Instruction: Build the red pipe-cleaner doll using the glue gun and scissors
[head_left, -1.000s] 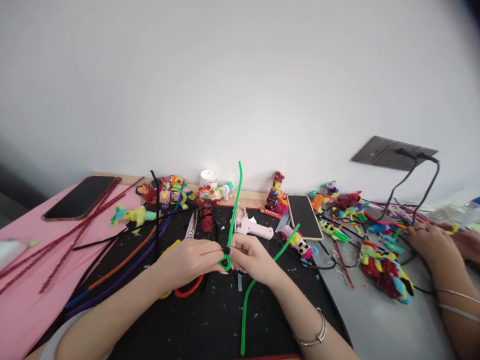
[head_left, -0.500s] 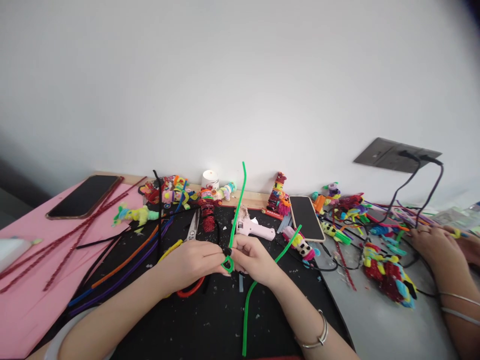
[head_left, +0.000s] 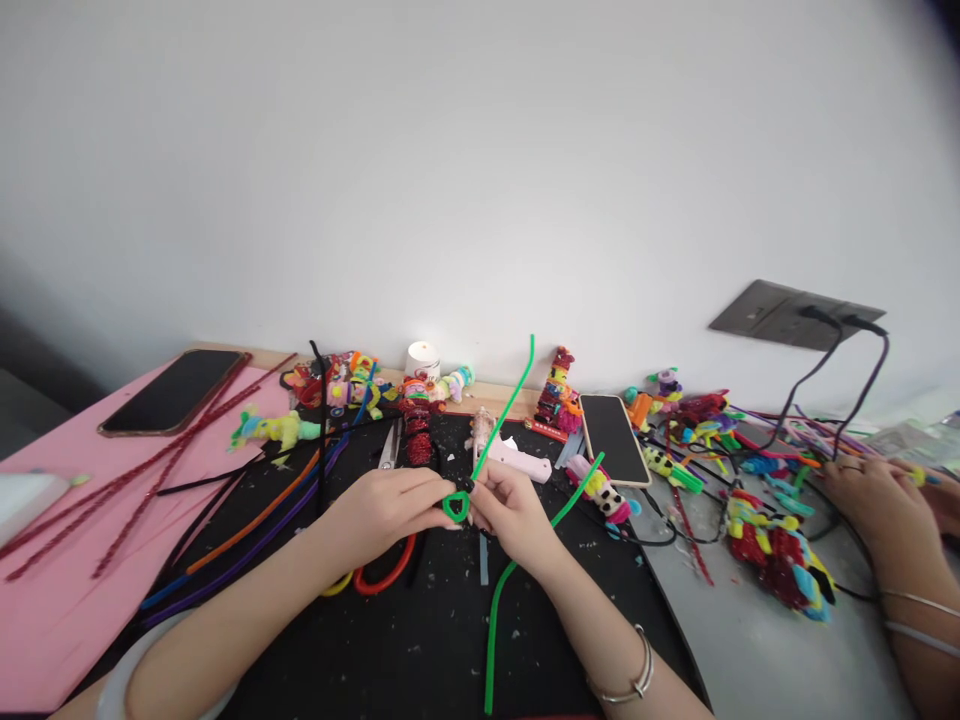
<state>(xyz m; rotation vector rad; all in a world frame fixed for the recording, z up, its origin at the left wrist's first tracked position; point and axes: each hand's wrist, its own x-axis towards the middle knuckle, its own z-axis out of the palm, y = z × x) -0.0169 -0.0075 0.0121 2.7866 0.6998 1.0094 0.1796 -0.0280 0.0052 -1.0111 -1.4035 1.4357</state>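
Note:
A green pipe cleaner [head_left: 504,420] is coiled into a small loop at its lower end, and its long free end sticks up to the right. Fingers of my left hand [head_left: 390,505] pinch the loop from the left. From the right, my right hand [head_left: 510,505] pinches the same pipe cleaner where it leaves the loop. Another green pipe cleaner [head_left: 493,640] lies bent on the black mat [head_left: 420,660] beside my right wrist. Behind my hands are a pale pink glue gun [head_left: 525,463] and scissors [head_left: 389,445], partly hidden by my left hand.
Dark red pipe cleaners [head_left: 150,480] and a phone [head_left: 176,392] lie on pink sheet at left. A second phone [head_left: 615,438], a paper cup [head_left: 423,358] and several fuzzy figures [head_left: 556,390] line the wall. At right, another person's hands [head_left: 874,500] work near cables [head_left: 799,375].
The upright end of the green pipe cleaner has swung from nearly vertical to leaning right. The loop between my fingertips now faces the camera more, and both hands have risen slightly.

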